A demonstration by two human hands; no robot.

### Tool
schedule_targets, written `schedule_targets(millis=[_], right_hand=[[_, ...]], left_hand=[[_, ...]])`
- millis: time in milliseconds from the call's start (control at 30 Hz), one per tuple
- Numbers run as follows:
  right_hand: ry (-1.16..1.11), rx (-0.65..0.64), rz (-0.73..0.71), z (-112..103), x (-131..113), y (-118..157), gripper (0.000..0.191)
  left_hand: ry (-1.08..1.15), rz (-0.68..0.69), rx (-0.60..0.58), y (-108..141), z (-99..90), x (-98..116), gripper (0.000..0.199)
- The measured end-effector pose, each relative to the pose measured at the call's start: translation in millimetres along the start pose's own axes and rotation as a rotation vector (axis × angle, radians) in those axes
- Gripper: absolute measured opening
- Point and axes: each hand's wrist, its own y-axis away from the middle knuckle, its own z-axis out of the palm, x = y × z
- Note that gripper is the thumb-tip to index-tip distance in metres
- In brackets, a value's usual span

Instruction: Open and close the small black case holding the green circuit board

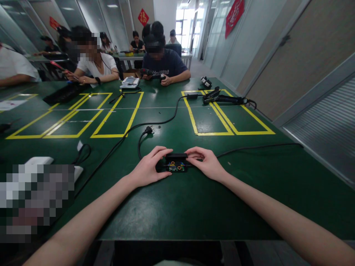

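On the green table in front of me sits an opened black power adapter, its circuit board (176, 167) exposed with ring-shaped copper coils. Behind the board stands a black case half (176, 156). My left hand (151, 166) grips the adapter's left end, index finger at the top of the case and thumb at the board's near edge. Closed at the opposite end, my right hand (206, 162) holds the right edge of the black case half between thumb and fingers. A cord with a black plug (149, 130) runs out near my left hand; another cable (257, 148) leads off right.
A long black cable (155, 122) crosses the table to another adapter (192, 96). Beyond lie a black tool-like item (224, 99) and yellow tape outlines (215, 133). White items and a blurred patch are at left. Several people sit across the table.
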Motion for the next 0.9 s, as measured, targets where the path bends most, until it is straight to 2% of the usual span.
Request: schedule_targets(millis=[167,300,400,500,667,800,900], right_hand=[[0.037,-0.049,-0.083,-0.4,-1.6,0.4,0.016],[0.127,-0.122,-0.257,-2.1,-3.8,1.4,0.019],[0.204,-0.17,-0.309,-3.9,-4.8,2.9,0.021],[0.288,-0.199,-0.345,-5.0,-5.2,4.9,0.022],[0.48,-0.232,-0.413,-4.5,-4.2,6.5,0.041],[0.592,-0.225,-0.474,-3.0,-4.5,6.4,0.036],[0.638,-0.225,-0.515,-0.7,-6.4,6.6,0.032]], left_hand=[[0.032,0.006,-0.014,-1.2,-0.6,1.6,0.066],[0.019,0.022,-0.038,-1.7,-0.1,2.7,0.041],[0.013,0.034,-0.05,-1.8,0.7,2.8,0.03],[0.024,0.054,-0.037,-1.8,1.7,1.5,0.029],[0.026,0.074,-0.055,-3.0,1.1,0.4,0.025],[-0.017,0.044,-0.076,-5.1,0.1,5.7,0.023],[-0.124,0.015,-0.092,-7.3,3.0,9.7,0.03]])
